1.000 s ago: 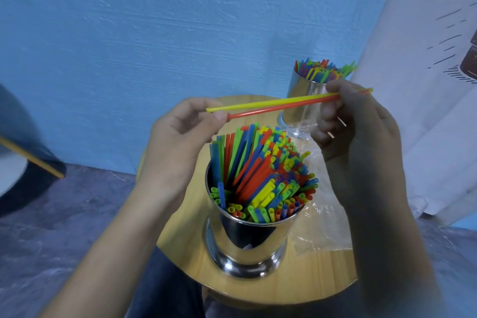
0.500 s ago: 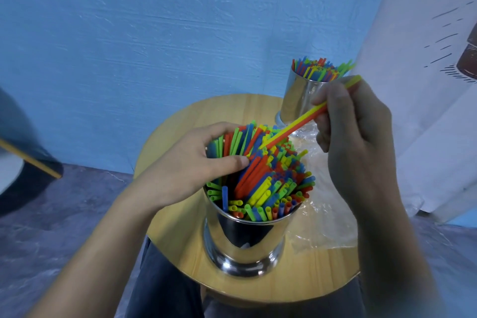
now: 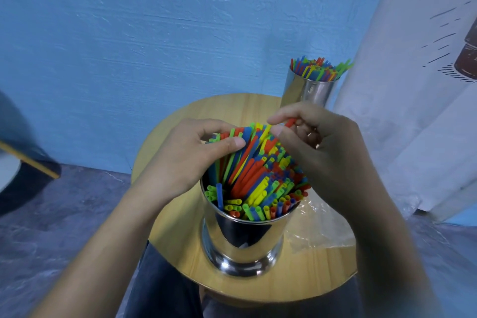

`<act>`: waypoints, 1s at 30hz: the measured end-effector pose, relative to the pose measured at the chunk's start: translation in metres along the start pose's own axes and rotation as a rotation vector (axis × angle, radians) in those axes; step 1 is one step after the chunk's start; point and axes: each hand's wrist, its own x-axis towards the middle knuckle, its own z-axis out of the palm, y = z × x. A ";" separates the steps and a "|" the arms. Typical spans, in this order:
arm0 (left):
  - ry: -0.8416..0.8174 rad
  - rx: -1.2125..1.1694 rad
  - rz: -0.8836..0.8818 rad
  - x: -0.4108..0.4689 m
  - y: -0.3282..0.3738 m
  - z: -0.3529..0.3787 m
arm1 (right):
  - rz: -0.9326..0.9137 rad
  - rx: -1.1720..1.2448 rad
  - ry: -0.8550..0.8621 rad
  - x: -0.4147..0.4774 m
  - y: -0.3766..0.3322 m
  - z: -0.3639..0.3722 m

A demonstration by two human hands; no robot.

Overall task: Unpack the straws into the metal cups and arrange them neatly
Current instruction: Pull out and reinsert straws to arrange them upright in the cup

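Over the near metal cup (image 3: 240, 237), fingers (image 3: 280, 118) of the right hand (image 3: 322, 157) pinch a red straw (image 3: 290, 122) at its top, while fingers (image 3: 206, 126) of the left hand (image 3: 185, 162) curl around the left tips of the packed straws (image 3: 258, 178). Forced down crooked, the red straw could buckle or lever neighbours out onto the desk (image 3: 178, 235).

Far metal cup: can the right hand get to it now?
Probably yes. The far metal cup stands just beyond the right hand, with nothing between, though that hand pinches a red straw.

The right hand (image 3: 325, 157) covers the base of the far cup (image 3: 309, 90) and some plastic wrapper (image 3: 317, 232)
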 end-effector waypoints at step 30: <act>0.047 -0.121 0.242 0.004 0.024 0.003 | 0.012 -0.027 -0.026 -0.002 -0.006 0.000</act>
